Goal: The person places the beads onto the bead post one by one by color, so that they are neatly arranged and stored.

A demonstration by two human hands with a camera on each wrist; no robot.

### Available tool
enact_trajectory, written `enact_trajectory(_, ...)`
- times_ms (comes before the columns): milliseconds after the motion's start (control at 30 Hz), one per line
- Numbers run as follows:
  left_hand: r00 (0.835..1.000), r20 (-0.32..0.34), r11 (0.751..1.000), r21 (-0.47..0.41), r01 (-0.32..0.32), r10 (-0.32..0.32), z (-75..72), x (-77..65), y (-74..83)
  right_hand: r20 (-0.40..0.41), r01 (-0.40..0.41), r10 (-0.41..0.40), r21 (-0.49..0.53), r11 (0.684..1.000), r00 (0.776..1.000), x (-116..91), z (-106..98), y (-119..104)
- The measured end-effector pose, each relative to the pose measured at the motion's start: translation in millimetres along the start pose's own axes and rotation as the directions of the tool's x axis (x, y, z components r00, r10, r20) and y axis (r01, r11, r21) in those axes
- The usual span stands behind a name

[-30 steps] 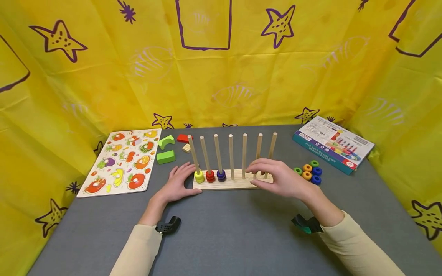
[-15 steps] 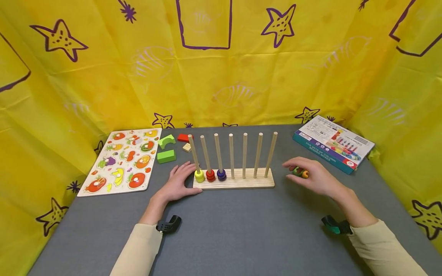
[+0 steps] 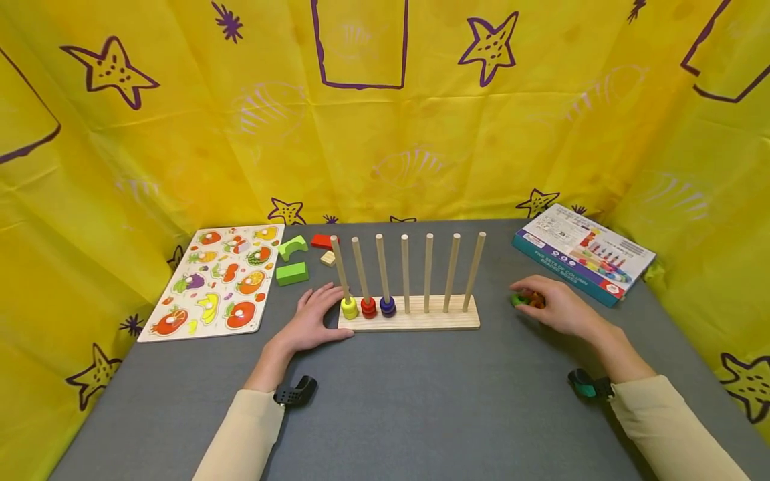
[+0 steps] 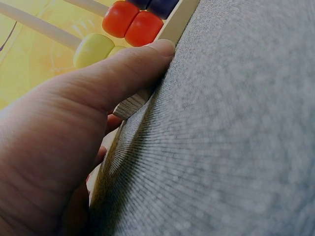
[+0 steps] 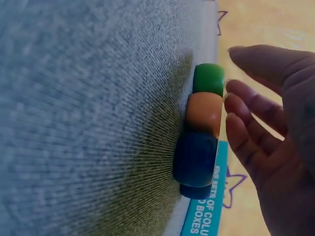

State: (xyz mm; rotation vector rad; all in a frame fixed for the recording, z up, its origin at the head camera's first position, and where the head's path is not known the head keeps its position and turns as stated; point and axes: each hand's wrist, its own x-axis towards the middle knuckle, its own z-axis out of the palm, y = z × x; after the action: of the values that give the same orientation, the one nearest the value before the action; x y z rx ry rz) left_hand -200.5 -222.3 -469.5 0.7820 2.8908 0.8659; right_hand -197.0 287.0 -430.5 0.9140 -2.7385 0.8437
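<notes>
My left hand (image 3: 313, 319) grips the left end of a wooden peg stand (image 3: 433, 322), its thumb along the front edge and its fingers toward the back. Yellow beads (image 3: 349, 308), red beads (image 3: 369, 307) and dark blue beads (image 3: 388, 306) sit at the bottom of the three leftmost pegs; the other pegs are bare. My right hand (image 3: 559, 307) hovers over a loose bead cluster right of the stand, thumb and fingers apart. A green bead (image 5: 208, 78) lies nearest its fingertips, beside an orange bead (image 5: 204, 113) and a blue bead (image 5: 196, 158). In the head view the hand hides much of the cluster.
A fruit puzzle board (image 3: 210, 284) lies on the left of the grey table (image 3: 421, 401). Green blocks (image 3: 292, 273), a red block (image 3: 325, 241) and a small wooden block (image 3: 327, 258) are behind the stand's left end. A toy box (image 3: 583, 254) lies at back right.
My right hand has moved right, away from the stand's right-hand pegs, to the loose beads, and dropped close over them. My left hand has stayed on the stand.
</notes>
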Motion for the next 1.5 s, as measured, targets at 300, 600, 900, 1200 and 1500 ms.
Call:
enact_trajectory(300, 1.0, 0.01, 1.0, -0.015, 0.014, -0.014, -0.3, 0.0, 1.5, 0.1, -0.06, 0.068, -0.078, 0.995, 0.993, 4, 0, 5)
enact_trajectory(600, 1.0, 0.011, 1.0, -0.014, 0.011, -0.011, -0.5, 0.1, 1.4, 0.086, -0.061, 0.066, -0.064, 0.996, 0.994, 5, -6, -7)
enact_trajectory(900, 1.0, 0.006, 1.0, -0.01, 0.013, -0.013, -1.1, 0.2, 3.2, 0.091, 0.066, -0.07, 0.045, 0.997, 0.993, 7, -8, -56)
enact_trajectory(1200, 1.0, 0.007, 1.0, -0.01, 0.015, -0.015, -0.6, -0.9, 3.1, 0.076, 0.277, -0.283, 0.076, 0.958, 0.956, 29, -8, -110)
enact_trajectory(1500, 1.0, 0.0, 1.0, -0.01, 0.003, -0.003, -0.2, -0.9, 1.8, 0.001, 0.467, -0.47, 0.11, 0.877, 0.883, 72, -23, -158)
